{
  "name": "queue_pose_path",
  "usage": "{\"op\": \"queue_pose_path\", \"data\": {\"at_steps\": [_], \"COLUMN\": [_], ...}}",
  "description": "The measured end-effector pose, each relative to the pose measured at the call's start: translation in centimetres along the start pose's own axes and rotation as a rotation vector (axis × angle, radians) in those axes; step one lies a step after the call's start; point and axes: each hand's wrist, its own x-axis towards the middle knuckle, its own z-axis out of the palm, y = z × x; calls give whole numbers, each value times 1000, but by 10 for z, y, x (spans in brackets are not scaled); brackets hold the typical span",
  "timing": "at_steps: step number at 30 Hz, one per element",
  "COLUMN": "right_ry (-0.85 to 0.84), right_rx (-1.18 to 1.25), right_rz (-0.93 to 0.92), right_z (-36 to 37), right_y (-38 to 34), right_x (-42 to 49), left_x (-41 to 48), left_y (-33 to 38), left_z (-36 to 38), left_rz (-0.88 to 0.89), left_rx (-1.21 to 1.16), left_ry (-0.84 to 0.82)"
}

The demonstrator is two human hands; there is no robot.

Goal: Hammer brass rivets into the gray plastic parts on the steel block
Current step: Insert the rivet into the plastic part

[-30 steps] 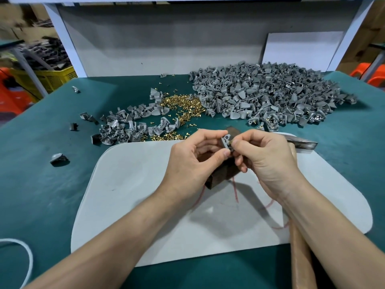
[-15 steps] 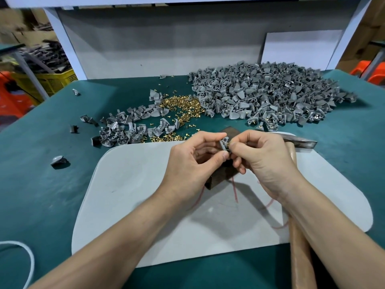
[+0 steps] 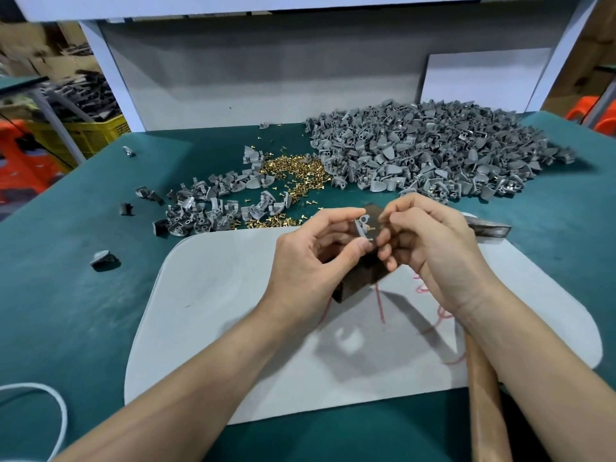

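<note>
The left hand (image 3: 310, 261) pinches the gray part (image 3: 361, 225) just above the steel block (image 3: 358, 281). The right hand (image 3: 433, 241) has eased back, fingers curled, whether round anything I can't tell. A rivet (image 3: 371, 228) now pokes from the part, so hammering looks next.

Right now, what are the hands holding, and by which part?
The left hand pinches a gray plastic part by its two ends. Whether the right hand grips the brass rivet is unclear.

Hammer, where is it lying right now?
Head view, right side: the hammer lies across the gray mat's right part, its metal head just beyond the right hand, its wooden handle running back under the right forearm.
</note>
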Motion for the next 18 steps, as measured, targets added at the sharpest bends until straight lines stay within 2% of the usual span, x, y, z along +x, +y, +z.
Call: {"op": "queue_pose_path", "data": {"at_steps": [8, 18], "right_ry": [-30, 10], "right_rx": [-53, -129], "right_rz": [-8, -36], "right_z": [2, 5], "right_y": [1, -3], "right_x": [-1, -4], "left_x": [1, 1], "left_y": [1, -1], "left_z": [0, -2], "left_rz": [4, 55], "left_rx": [2, 46], "left_ry": [-1, -23]}}
